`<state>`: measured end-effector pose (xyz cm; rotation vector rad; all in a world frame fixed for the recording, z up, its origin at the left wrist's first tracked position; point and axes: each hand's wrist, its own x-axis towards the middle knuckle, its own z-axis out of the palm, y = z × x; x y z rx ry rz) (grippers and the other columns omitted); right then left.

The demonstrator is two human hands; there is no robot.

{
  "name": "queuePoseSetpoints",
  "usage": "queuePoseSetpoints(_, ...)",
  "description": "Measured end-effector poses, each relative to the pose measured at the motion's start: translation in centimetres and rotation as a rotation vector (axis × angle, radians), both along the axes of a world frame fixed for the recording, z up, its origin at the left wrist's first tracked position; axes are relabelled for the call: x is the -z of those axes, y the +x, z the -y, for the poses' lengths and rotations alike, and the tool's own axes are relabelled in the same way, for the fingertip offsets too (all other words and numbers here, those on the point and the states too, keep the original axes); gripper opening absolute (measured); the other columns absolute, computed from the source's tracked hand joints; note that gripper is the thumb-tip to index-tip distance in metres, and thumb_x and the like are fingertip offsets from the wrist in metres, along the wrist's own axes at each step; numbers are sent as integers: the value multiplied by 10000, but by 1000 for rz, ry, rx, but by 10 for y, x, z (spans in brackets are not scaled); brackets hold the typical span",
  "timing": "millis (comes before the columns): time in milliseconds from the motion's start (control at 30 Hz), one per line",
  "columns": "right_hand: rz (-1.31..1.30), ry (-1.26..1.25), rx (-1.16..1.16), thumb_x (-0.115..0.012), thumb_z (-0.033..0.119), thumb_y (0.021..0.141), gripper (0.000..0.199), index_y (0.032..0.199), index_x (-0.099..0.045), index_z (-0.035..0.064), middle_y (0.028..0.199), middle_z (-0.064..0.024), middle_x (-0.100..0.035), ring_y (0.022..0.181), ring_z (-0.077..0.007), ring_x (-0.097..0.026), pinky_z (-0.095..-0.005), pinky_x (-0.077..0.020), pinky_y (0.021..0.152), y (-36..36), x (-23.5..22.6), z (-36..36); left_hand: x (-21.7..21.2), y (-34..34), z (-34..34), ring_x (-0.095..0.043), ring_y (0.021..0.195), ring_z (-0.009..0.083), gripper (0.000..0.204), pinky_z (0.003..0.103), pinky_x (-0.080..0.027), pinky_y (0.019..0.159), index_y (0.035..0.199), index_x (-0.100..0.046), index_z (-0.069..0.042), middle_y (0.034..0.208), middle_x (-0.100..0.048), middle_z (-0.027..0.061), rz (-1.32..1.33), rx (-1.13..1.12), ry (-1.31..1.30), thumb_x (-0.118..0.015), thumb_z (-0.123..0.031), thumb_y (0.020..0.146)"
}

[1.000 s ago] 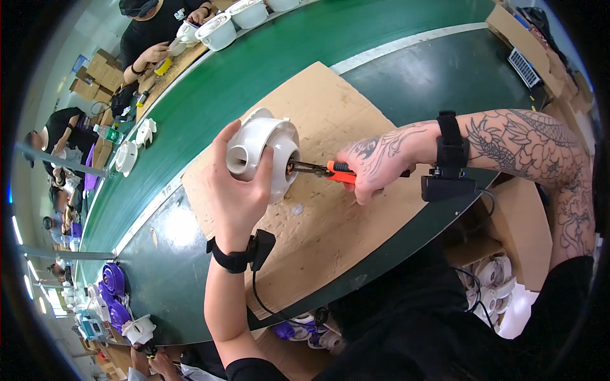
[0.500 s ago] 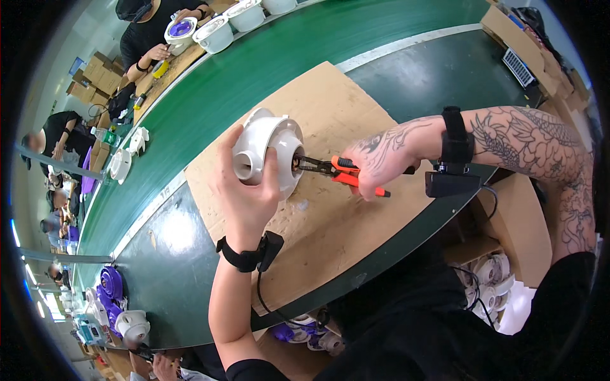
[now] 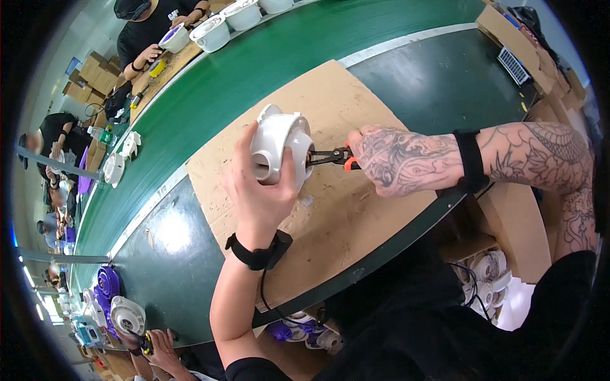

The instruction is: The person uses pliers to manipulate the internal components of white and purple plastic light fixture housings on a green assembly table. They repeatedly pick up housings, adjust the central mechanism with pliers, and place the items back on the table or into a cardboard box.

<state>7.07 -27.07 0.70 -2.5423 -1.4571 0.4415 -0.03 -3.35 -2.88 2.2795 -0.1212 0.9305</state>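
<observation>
My left hand (image 3: 259,193) grips a white plastic housing (image 3: 277,136) with rounded openings, held tilted above a cardboard sheet (image 3: 356,219). Its thumb presses beside a round opening on the near side. My right hand (image 3: 400,160) is closed around orange-and-black handled pliers (image 3: 330,156), the handles mostly hidden under the fist. The dark jaws reach into the opening on the housing's right side; what they grip in there is hidden.
A green conveyor belt (image 3: 210,105) curves past the far side of the table. At lower left, a co-worker's hand (image 3: 164,352) is near another white housing (image 3: 127,314) and purple parts (image 3: 108,282). Boxes of parts (image 3: 489,273) stand below the table edge.
My left hand and the housing have shifted slightly right. The right hand has turned over, back now upward, hiding the plier handles. The co-worker's housing at lower left has tilted to show its inside.
</observation>
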Motion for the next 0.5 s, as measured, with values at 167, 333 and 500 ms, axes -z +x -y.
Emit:
queuePoseSetpoints(167,-604,-368,198,-607,60,716,304,974,-500,-62,824,-251,-632,806,-394,-652,-446,-505,730,24,-26,-25,3,2,-11,-703,885,346,511,395,-546,785,1273,-570,-4,1018,-698,216,-25,23,-111,-722,-122,800)
queuePoseSetpoints(333,35,6,119,-582,14,721,214,921,-532,-41,853,-222,-617,839,-392,-615,-454,-484,740,3,-22,31,0,7,-20,-708,888,329,511,394,-545,791,1263,-574,10,1017,-702,212,-39,-40,-263,-739,-135,801)
queuePoseSetpoints(500,-371,-151,344,-636,44,715,257,960,-573,-5,868,-128,-629,785,-269,-608,-386,-491,730,42,-30,60,-6,-4,-52,-704,927,321,489,387,-550,796,1283,-559,40,1080,-698,221,35,-258,23,-710,-85,834)
